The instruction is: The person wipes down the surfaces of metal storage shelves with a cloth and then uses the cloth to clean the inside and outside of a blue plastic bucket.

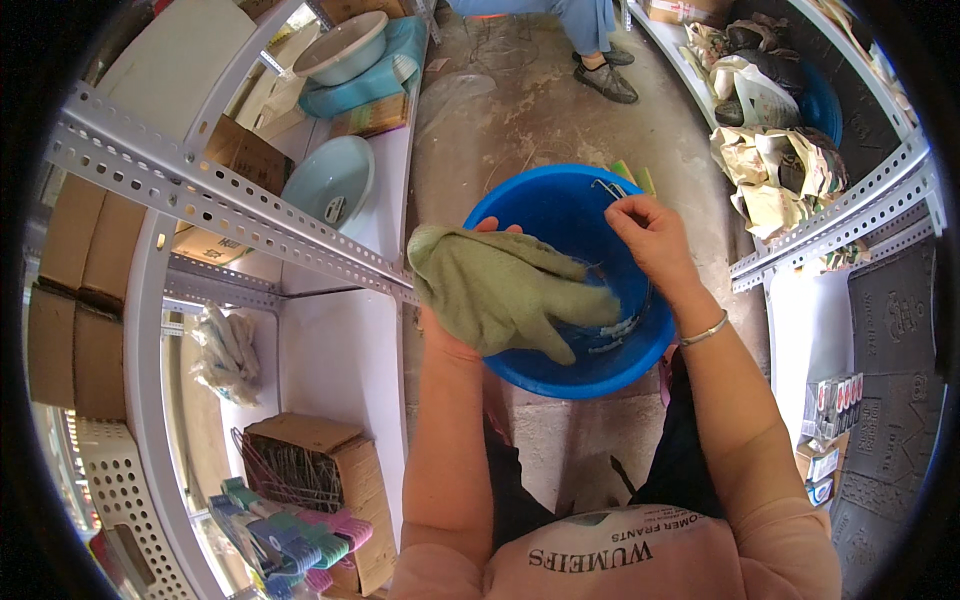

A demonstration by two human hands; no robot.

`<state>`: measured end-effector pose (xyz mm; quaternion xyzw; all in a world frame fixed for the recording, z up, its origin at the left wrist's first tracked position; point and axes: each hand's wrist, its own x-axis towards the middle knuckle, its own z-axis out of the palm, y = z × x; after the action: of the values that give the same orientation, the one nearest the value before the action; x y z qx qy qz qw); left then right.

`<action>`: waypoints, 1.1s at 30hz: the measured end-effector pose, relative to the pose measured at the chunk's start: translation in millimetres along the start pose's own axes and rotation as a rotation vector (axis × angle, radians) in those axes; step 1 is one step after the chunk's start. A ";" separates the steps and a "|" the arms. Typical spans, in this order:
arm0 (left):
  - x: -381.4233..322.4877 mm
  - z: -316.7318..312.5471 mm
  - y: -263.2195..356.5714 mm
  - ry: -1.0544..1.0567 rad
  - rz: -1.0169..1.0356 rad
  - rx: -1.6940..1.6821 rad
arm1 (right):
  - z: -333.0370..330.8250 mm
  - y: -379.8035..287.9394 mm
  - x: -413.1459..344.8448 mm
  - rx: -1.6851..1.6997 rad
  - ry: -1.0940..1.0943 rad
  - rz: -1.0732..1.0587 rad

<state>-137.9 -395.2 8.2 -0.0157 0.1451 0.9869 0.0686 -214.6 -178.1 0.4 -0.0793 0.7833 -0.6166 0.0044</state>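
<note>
A pale green knit glove (517, 289) lies over my left hand (491, 225), whose fingertips show behind its far edge. The glove's fingers point right, across a round blue plastic basin (525, 381) standing between my knees. My right hand (656, 240) is over the basin's right side, thumb and forefinger pinched together. Thin bent metal wires (609, 187) show just beyond those fingers, by the far rim; I cannot tell whether the hand holds them. Small whitish bits (616, 330) lie inside the basin near the glove's fingertips.
Slotted metal shelving (225, 202) stands close on my left, with pale basins (330, 184) and an open cardboard box (367, 487). Shelves at right hold crumpled bags (784, 176) and small packages (832, 405). A seated person's shoe (607, 81) is on the floor ahead. Green-yellow pieces (634, 176) lie behind the basin.
</note>
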 end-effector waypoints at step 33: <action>-14.2 11.6 -18.9 0.259 -0.124 0.826 | 15.5 -0.1 -22.2 0.285 -0.279 0.192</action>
<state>-121.3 -375.7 14.6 -0.1189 0.5340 0.8299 0.1094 -191.0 -190.2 -5.2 -0.0874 0.6839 -0.7010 0.1826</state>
